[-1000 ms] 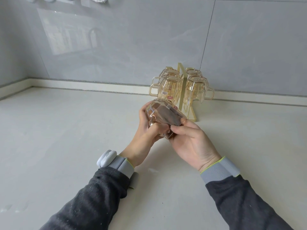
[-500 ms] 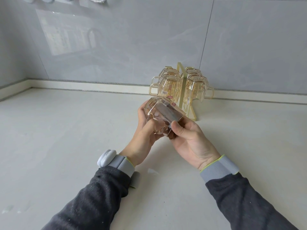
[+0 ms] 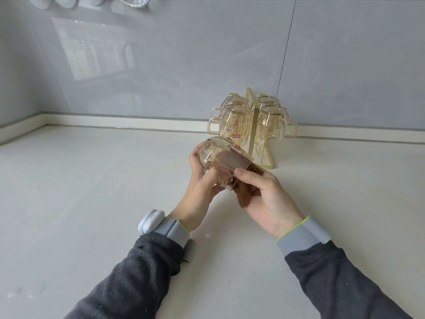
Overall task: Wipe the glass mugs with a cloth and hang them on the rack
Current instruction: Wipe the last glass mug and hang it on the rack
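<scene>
An amber glass mug [image 3: 217, 155] lies on its side in the air above the counter, its mouth turned toward my right hand. My left hand [image 3: 202, 180] grips its body and base from the left. A brown cloth [image 3: 232, 162] is stuffed inside the mug, and part of it hangs out below the rim. My right hand [image 3: 264, 194] pinches that cloth at the rim. Just behind stands a gold rack [image 3: 250, 125] with several amber mugs [image 3: 234, 123] hanging upside down on it.
The pale counter [image 3: 92, 192] runs to a grey tiled wall [image 3: 184, 54] with a low ledge along its foot. White round things [image 3: 64, 1] and a cable hang at the top left of the wall. Dark sleeves cover both forearms.
The mug has turned a little in my left hand and moved slightly left. My right hand has drawn back from the mug's mouth, pulling more cloth out below the rim.
</scene>
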